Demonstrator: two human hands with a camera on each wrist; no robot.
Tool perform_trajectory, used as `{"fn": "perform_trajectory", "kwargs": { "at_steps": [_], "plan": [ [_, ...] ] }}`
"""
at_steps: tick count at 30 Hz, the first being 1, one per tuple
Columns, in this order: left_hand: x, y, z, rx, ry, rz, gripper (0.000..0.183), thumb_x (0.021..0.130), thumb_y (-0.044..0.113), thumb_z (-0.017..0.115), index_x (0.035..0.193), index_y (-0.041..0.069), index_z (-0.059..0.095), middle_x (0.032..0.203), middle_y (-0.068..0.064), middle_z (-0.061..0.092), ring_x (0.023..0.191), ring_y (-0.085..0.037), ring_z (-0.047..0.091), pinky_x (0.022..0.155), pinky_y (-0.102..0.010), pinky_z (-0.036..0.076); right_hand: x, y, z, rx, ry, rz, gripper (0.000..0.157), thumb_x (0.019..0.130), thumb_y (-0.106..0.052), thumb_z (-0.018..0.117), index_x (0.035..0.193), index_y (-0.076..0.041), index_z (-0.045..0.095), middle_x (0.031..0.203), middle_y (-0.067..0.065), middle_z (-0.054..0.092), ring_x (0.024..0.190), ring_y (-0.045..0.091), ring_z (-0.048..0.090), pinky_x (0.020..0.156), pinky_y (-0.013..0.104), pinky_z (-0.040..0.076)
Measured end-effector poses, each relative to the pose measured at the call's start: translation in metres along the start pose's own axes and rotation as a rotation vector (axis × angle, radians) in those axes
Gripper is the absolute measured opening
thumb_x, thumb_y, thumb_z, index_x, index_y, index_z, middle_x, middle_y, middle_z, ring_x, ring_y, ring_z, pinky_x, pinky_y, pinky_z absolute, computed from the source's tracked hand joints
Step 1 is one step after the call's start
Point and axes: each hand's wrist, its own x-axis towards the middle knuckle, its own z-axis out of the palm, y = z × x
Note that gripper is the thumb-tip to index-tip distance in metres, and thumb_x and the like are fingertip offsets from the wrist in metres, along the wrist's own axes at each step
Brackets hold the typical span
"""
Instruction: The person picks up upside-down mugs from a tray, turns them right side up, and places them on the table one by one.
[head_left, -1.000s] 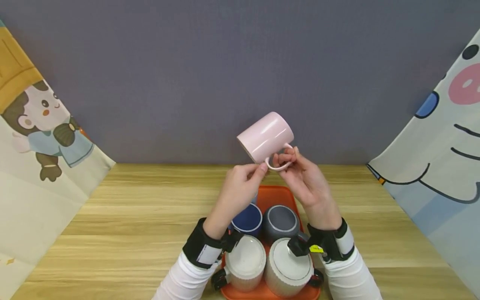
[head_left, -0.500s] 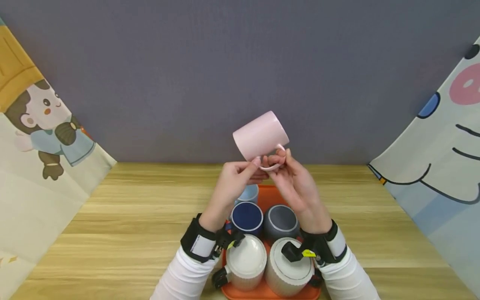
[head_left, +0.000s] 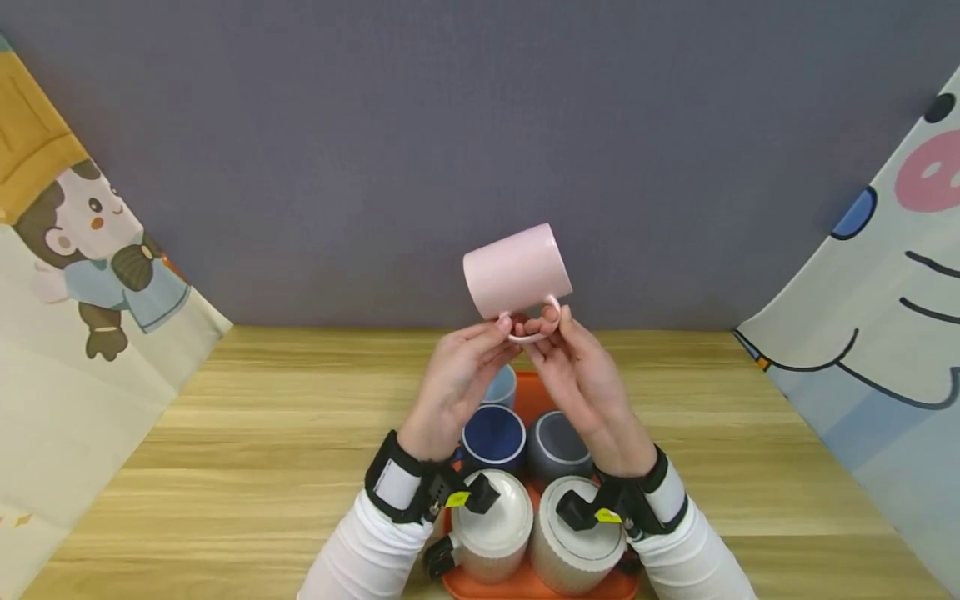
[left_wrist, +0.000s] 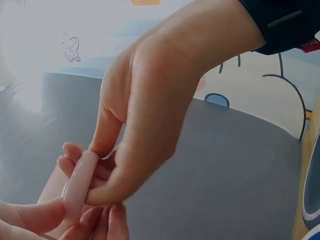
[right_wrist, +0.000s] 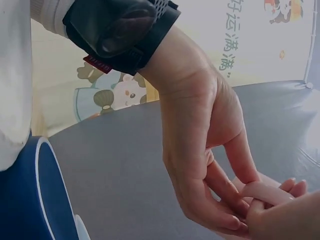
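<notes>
A glossy pink mug [head_left: 517, 271] is raised above the far end of the tray, lying on its side with its handle [head_left: 532, 337] toward me. My left hand [head_left: 455, 379] pinches the left end of that handle between thumb and fingers. Fingers of my right hand [head_left: 596, 396] pass through the handle's loop, with the thumb at its right end. In the left wrist view the pale handle [left_wrist: 80, 185] runs between both hands' fingers. The right wrist view shows the handle [right_wrist: 270, 191] pinched close up, with most of the mug's body hidden behind the hands.
Below the hands an orange tray [head_left: 534, 398] stands on a wooden table [head_left: 262, 433]. It bears a light blue mug [head_left: 501, 386], a navy mug [head_left: 493, 435], a grey mug [head_left: 561, 437] and two white ribbed mugs [head_left: 498, 535]. A grey backdrop [head_left: 337, 167] rises behind.
Both hands and the pink mug have shifted slightly left. The mug has turned closer to level, and my left hand has rolled its palm side more into view. The light blue mug has come into sight.
</notes>
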Motion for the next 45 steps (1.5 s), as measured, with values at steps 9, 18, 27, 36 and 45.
{"fn": "perform_trajectory", "kwargs": {
  "at_steps": [9, 18, 27, 36, 45],
  "plan": [
    [0.004, -0.003, 0.001, -0.054, 0.008, 0.021, 0.029, 0.093, -0.004, 0.051, 0.078, 0.008, 0.072, 0.079, -0.002, 0.070, 0.079, -0.011, 0.068, 0.080, -0.025, 0.052, -0.001, 0.002, 0.001, -0.245, 0.198, 0.072, 0.035, 0.103, -0.032, 0.031, 0.084, -0.022, 0.058, 0.082, -0.012, 0.056, 0.083, 0.004, 0.046, 0.075, 0.028, 0.022],
    [0.004, -0.001, 0.001, -0.087, 0.011, -0.010, 0.025, 0.095, -0.003, 0.049, 0.079, 0.007, 0.067, 0.079, -0.002, 0.069, 0.078, -0.010, 0.066, 0.077, -0.024, 0.051, 0.001, 0.003, -0.002, -0.283, 0.212, 0.124, 0.037, 0.102, -0.035, 0.030, 0.081, -0.023, 0.057, 0.082, -0.011, 0.054, 0.086, 0.008, 0.042, 0.073, 0.029, 0.017],
    [0.002, -0.002, 0.001, -0.140, -0.045, 0.049, 0.028, 0.097, -0.002, 0.045, 0.082, 0.007, 0.067, 0.080, -0.002, 0.068, 0.079, -0.011, 0.066, 0.082, -0.025, 0.052, 0.001, 0.003, -0.008, -0.138, 0.144, 0.213, 0.038, 0.104, -0.032, 0.026, 0.087, -0.022, 0.058, 0.085, -0.011, 0.056, 0.088, 0.007, 0.046, 0.073, 0.025, 0.022],
    [0.000, -0.004, 0.002, -0.074, -0.061, 0.231, 0.023, 0.095, -0.003, 0.049, 0.084, 0.004, 0.068, 0.077, -0.004, 0.068, 0.078, -0.014, 0.067, 0.081, -0.023, 0.051, 0.003, 0.001, -0.014, 0.081, -0.011, 0.390, 0.033, 0.105, -0.030, 0.024, 0.102, -0.015, 0.054, 0.098, -0.001, 0.055, 0.087, 0.013, 0.044, 0.074, 0.024, 0.032],
    [-0.004, -0.003, 0.003, -0.002, -0.066, 0.320, 0.020, 0.093, -0.006, 0.052, 0.082, 0.002, 0.067, 0.075, -0.004, 0.069, 0.075, -0.015, 0.067, 0.079, -0.028, 0.052, 0.004, 0.003, -0.017, 0.275, 0.047, 0.511, 0.032, 0.105, -0.024, 0.027, 0.109, -0.009, 0.054, 0.106, 0.003, 0.056, 0.087, 0.016, 0.040, 0.077, 0.025, 0.032]
  ]
}}
